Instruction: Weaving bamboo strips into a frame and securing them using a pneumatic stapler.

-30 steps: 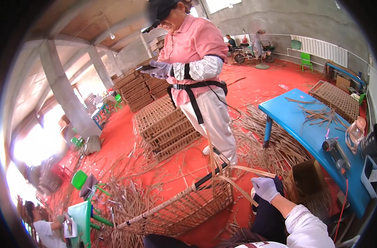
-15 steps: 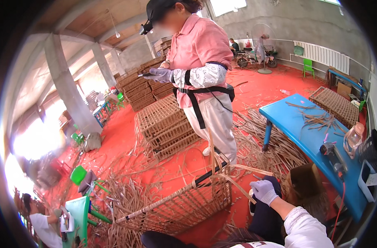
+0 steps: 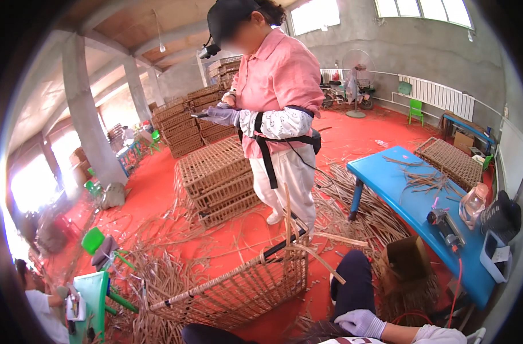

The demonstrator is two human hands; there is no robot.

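Note:
My right hand (image 3: 361, 323), in a pale glove, lies on my lap at the lower edge, over the dark cloth of my thigh (image 3: 354, 281). Its fingers look laid out loosely, and I make out nothing in them. My left hand is out of sight. In front of my legs a woven brown basket frame (image 3: 232, 289) leans on the floor, apart from my hand. Dark tape wraps part of its top rim, and loose flat strips (image 3: 321, 262) stick out from its right corner.
A person in a pink shirt (image 3: 281, 69) stands beyond the basket, holding a phone-like device. Stacked woven crates (image 3: 218, 172) stand behind. To the right are a blue table (image 3: 387, 166) with strips and a tool, and a brown box (image 3: 407, 261). Cut strips litter the red floor.
My right hand has drawn back from my knee to my lap. The view has turned slightly right and up. The person in pink still stands with the device.

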